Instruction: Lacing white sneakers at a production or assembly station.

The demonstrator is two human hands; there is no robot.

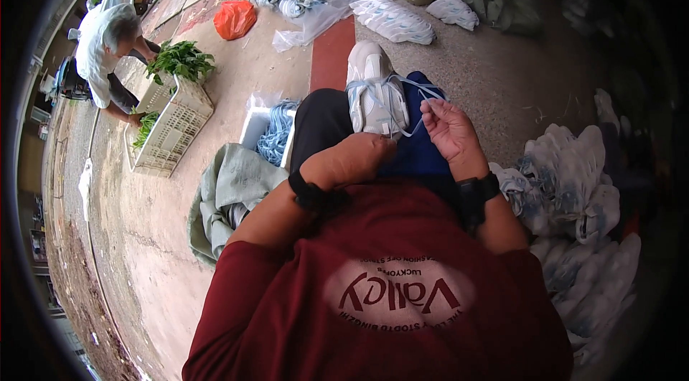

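On the lap of a seated person in a dark red shirt, a white shoe [373, 94] lies sole-away, its pale blue lace [402, 87] partly threaded. Just below the shoe's heel end, the left hand [355, 158] is closed in a fist-like grip against it; whether it pinches the lace cannot be told. To the shoe's right, the right hand [448, 130] is half open, fingers [430, 110] curled around a strand of the lace and drawing it sideways. Judging by the loose loops crossing the upper, lacing looks under way rather than finished.

Left of the shoe, a white box holds a bundle of blue laces [276, 133], beside a crumpled grey-green sack [230, 194]. Right of the shoe, a heap of white shoes [581, 201] crowds the floor; whether these are laced is unclear. Farther beyond the shoe, bagged pairs [395, 20] lie on the concrete, with an orange bag [234, 19] nearby. Far left, another person [108, 51] bends over a pale crate [176, 126] of green leaves.
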